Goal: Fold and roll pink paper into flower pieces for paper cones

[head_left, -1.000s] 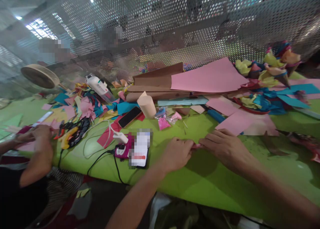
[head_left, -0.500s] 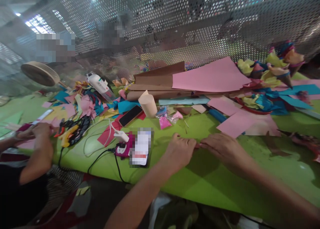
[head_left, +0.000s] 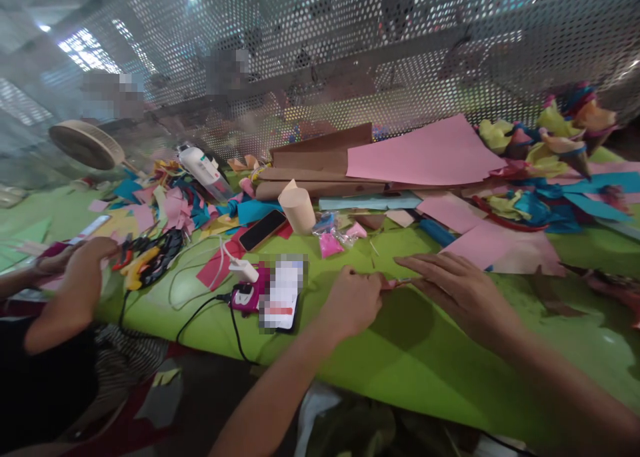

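Observation:
Over the near part of the green table, my left hand (head_left: 356,300) is closed around one end of a thin pinkish-brown piece (head_left: 399,282). The piece sticks out to the right of my fingers; its exact kind is too small to make out. My right hand (head_left: 453,294) has its fingers stretched out, held flat and close together. Its fingertips are at the free end of the piece; whether they touch it I cannot tell. Beyond my hands are small plastic bags with pink contents (head_left: 330,242) and an upright beige paper roll (head_left: 299,210).
Left of my forearm lie a lit phone (head_left: 284,294), a magenta power strip (head_left: 247,296) with cables, and a dark phone (head_left: 262,230). Pink paper sheets (head_left: 425,152) and paper cones (head_left: 575,150) sit behind. At left, another person's hands (head_left: 93,257) work near yellow-handled tools (head_left: 140,267).
My right hand has opened, its fingers straightening and moving slightly away to the right. More of the thin piece shows from my left hand. The other person's arm has shifted.

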`<state>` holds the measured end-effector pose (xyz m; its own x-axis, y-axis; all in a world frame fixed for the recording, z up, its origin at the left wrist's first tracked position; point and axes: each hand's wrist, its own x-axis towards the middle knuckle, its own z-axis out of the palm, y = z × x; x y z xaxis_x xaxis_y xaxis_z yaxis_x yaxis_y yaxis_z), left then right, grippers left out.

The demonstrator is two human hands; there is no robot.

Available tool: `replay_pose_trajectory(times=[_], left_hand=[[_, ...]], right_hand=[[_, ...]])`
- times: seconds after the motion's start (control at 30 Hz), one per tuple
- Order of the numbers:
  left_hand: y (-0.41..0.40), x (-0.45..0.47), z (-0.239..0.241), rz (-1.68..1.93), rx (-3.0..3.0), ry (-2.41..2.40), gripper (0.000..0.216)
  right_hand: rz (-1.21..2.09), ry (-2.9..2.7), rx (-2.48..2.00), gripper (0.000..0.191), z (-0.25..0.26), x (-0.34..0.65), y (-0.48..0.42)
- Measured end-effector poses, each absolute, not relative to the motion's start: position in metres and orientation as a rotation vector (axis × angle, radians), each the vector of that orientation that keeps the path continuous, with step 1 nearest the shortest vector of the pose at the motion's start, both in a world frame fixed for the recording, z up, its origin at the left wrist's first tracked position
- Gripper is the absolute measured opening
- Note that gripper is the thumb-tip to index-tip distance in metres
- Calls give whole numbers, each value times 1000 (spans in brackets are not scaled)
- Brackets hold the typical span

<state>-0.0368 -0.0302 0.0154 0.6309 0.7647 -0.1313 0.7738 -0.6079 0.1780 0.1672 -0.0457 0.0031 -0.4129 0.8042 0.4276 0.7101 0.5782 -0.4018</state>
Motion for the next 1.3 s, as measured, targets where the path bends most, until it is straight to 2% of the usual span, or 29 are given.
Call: replay_pose_trajectory(times=[0.2, 0.5, 0.97, 1.3], left_hand=[[-30, -41, 22, -74, 2583, 1236, 23], [-32, -40, 12, -48, 2705, 1165, 11], [-36, -38, -8, 301, 2940, 1214, 22], [-37, -35, -14, 367, 2998, 1213, 26]], right_hand=[[-46, -2385, -1079, 34, -1, 164, -48], [-74, -2419, -1092, 38, 3, 156, -49], [619, -2206, -1300, 42, -6, 159, -49], [969, -1989, -1455, 42, -3, 158, -52]])
